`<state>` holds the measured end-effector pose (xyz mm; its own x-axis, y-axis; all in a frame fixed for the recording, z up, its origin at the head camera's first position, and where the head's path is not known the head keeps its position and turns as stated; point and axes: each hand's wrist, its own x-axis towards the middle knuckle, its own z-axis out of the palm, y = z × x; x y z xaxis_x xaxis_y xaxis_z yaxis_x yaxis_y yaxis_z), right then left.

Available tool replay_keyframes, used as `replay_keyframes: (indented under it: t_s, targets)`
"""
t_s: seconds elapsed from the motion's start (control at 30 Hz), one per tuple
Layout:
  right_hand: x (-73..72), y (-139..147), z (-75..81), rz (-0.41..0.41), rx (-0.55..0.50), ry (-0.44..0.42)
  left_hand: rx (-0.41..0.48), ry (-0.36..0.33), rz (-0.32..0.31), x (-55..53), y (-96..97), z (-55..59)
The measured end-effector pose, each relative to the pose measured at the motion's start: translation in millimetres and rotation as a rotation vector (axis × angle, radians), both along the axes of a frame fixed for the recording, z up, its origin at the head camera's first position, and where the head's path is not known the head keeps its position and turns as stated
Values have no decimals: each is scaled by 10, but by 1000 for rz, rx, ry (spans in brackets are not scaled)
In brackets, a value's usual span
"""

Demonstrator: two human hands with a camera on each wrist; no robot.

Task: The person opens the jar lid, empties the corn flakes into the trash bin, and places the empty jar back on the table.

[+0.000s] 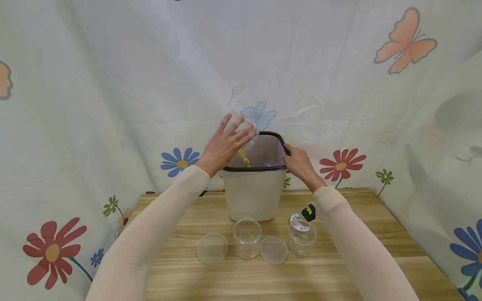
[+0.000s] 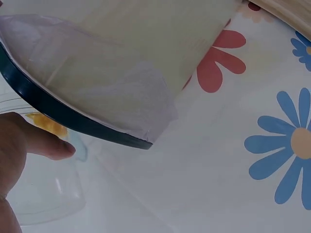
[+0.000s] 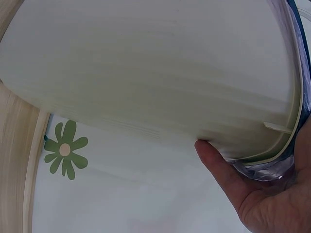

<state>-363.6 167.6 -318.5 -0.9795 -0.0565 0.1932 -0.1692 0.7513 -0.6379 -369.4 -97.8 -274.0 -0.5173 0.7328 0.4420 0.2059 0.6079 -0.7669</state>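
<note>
My left hand (image 1: 226,146) grips a clear plastic jar (image 2: 48,189), tipped over the left side of the bin's mouth. Yellow pieces (image 1: 244,157) spill from it into the bin; more yellow (image 2: 48,124) shows inside the jar in the left wrist view. The cream bin (image 1: 254,194) stands upright on the table, lined with a thin purplish bag (image 1: 267,152) under a dark rim (image 1: 260,169). At the bin's right side, my right hand (image 1: 299,164) holds the rim, its thumb (image 3: 214,158) against the outer wall in the right wrist view.
In front of the bin stand two clear jars, one left (image 1: 247,240) and one right (image 1: 302,242). Two round clear lids (image 1: 212,248) lie beside them. Behind the right jar are a round patterned lid (image 1: 297,220) and a black-and-yellow item (image 1: 308,212). A flowered curtain (image 1: 180,83) surrounds the wooden table (image 1: 226,280).
</note>
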Motion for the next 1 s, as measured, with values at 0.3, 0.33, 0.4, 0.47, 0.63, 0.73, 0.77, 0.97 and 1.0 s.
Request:
replay_keyframes:
  t_s: [0.3,0.33,0.4,0.47,0.63,0.73,0.77,0.97,1.0]
  targets:
    - [-7,7,-6,4,-1,11,-83,34,13,5,-2,35]
    - [-9,9,-8,6,-2,9,-91,38,13,7,0,37]
    - [-12,10,-7,9,-6,5,-109,43,13,3,5,41]
    - [-11,12,0,9,-5,2,-129,46,14,-6,11,44]
    - [-9,13,8,9,-2,0,-176,56,9,-18,11,50]
    - [-15,12,-3,5,-2,4,-194,68,3,-23,8,49]
    - [-14,14,-6,2,0,6,-200,70,2,-24,7,49]
    - [-17,22,-15,-3,4,8,-236,34,9,-24,14,52]
    - [-19,21,-13,-3,4,6,-241,29,11,-22,16,56]
